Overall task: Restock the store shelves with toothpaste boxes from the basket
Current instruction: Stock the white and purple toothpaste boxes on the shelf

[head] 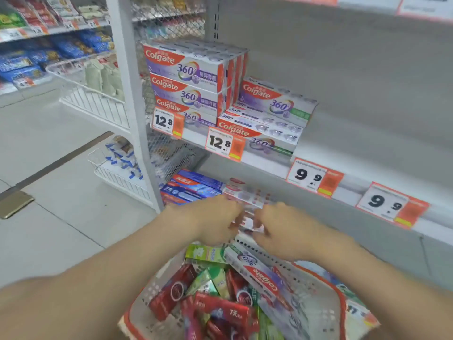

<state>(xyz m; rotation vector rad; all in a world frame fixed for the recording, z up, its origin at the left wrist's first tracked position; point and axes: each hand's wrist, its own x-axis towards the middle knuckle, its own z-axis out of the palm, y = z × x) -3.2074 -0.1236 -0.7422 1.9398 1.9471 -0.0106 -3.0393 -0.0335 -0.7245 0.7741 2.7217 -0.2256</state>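
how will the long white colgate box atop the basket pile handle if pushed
The Colgate box looks like stiff cardboard, so it probably keeps its shape. Flat sides: unlikely to roll. It lies slanted over loose boxes in the basket, so a push may slide it.

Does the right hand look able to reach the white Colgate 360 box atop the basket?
Probably yes: the Colgate 360 box lies uncovered atop the basket, just below the right hand, though that hand seems occupied with blurred pink boxes.
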